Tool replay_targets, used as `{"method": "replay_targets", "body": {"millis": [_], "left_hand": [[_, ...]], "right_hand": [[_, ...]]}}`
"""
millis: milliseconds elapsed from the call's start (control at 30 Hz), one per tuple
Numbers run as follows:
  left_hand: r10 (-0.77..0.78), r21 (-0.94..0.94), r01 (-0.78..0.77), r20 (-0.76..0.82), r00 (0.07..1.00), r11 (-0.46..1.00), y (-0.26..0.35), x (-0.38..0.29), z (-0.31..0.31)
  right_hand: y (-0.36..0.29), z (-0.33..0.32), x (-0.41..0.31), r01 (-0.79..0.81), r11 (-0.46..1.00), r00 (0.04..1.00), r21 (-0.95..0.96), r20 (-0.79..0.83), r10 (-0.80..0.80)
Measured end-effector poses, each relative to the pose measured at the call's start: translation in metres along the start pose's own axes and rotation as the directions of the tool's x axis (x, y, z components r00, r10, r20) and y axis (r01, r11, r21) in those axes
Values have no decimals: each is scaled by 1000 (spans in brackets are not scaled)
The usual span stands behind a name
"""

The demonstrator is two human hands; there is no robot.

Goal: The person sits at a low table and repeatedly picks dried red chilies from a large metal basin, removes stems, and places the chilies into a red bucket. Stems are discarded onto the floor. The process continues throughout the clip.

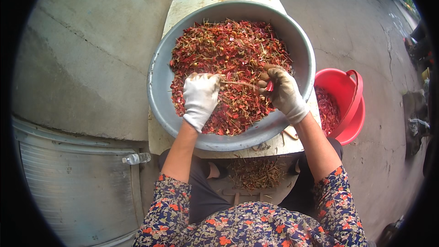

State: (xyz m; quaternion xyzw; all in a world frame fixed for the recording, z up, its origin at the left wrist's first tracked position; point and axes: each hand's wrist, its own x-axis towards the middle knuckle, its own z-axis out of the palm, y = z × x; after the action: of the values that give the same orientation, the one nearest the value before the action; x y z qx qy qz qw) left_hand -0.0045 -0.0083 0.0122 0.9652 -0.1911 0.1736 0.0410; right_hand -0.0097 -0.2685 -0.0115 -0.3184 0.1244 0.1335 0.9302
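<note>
A large grey basin (156, 85) holds a heap of chopped red chili pieces and pale stems (236, 44). Over the heap's left part is my left hand (201, 94) in a white knitted glove, its fingers closed on one end of a thin pale stem (240, 83). My right hand (279, 87), in a glove with stained fingers, is above the heap's right part, near the stem's other end. It holds a small red chili piece (270, 86) between its fingers. Whether the right fingers also grip the stem is blurred.
The basin rests on a worn pale board (164, 144). At its right stands a red bucket (356, 123) with a handle and red pieces inside. Stem scraps (257, 175) lie on the floor between the feet. A clear plastic bottle (139, 158) is at the left.
</note>
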Motion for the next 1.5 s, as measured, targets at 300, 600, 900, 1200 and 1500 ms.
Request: {"method": "replay_targets", "body": {"millis": [300, 600, 900, 1200, 1500], "left_hand": [[102, -804, 483, 544, 833, 346, -21, -17, -44], [197, -644, 78, 345, 918, 761, 14, -10, -36], [132, -254, -107, 84, 988, 961, 37, 4, 4], [-110, -839, 538, 544, 832, -80, -4, -10, -10], [469, -798, 597, 497, 730, -84, -13, -19, -76]], "right_hand": [[-7, -1, -2, 58, 986, 995, -156, -68, -69], [-4, -3, 1, 72, 982, 996, -174, -39, -80], [-10, -1, -6, 69, 985, 996, -159, -39, -76], [-6, 0, 0, 51, 992, 998, -113, -42, -56], [-2, -2, -2, 85, 985, 996, -148, 24, -82]]}}
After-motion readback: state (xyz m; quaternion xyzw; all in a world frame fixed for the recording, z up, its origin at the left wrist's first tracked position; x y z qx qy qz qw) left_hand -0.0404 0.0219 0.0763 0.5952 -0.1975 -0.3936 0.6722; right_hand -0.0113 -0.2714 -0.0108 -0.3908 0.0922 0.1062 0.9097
